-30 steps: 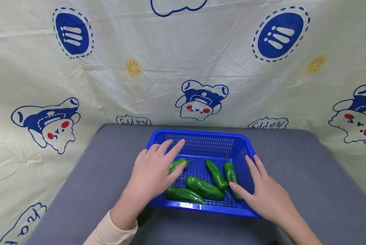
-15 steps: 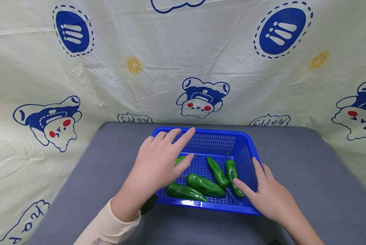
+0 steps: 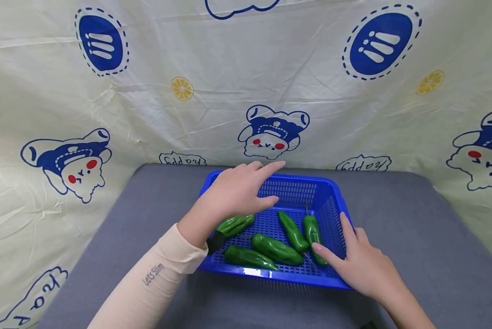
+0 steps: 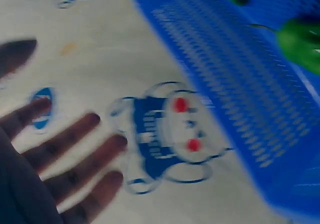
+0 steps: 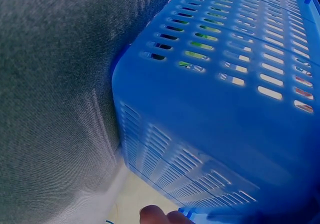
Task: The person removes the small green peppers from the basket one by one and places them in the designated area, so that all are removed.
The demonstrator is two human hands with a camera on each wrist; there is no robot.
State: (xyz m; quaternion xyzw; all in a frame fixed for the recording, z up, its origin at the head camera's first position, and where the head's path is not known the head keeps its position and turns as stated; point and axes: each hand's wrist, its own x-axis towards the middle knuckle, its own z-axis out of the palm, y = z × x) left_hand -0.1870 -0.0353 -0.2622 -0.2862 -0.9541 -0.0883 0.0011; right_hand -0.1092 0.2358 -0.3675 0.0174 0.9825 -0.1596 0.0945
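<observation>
A blue plastic basket (image 3: 229,273) sits on the table and holds several long green peppers (image 3: 277,249). My left hand (image 3: 239,189) hovers over its left part with fingers stretched and thumb apart, holding nothing. In the left wrist view those spread fingers (image 4: 82,166) look dark and blurred, apart from the basket wall (image 4: 225,84). My right hand (image 3: 363,265) rests at the right rim, fingers fairly straight along it and thumb reaching inside above the rightmost pepper (image 3: 313,230). The right wrist view shows the basket's outer wall (image 5: 200,104) and two fingertips (image 5: 152,215).
The table (image 3: 147,205) has a grey cover reaching past the basket on both sides. Behind it hangs a pale cloth (image 3: 217,128) with printed cartoon figures. A dark band (image 3: 216,242) at my left wrist partly hides one pepper (image 3: 235,225).
My left hand has moved right and away from me, lifting over the basket; the left pepper shows more. My right hand has shifted slightly right along the rim. The peppers lie as before.
</observation>
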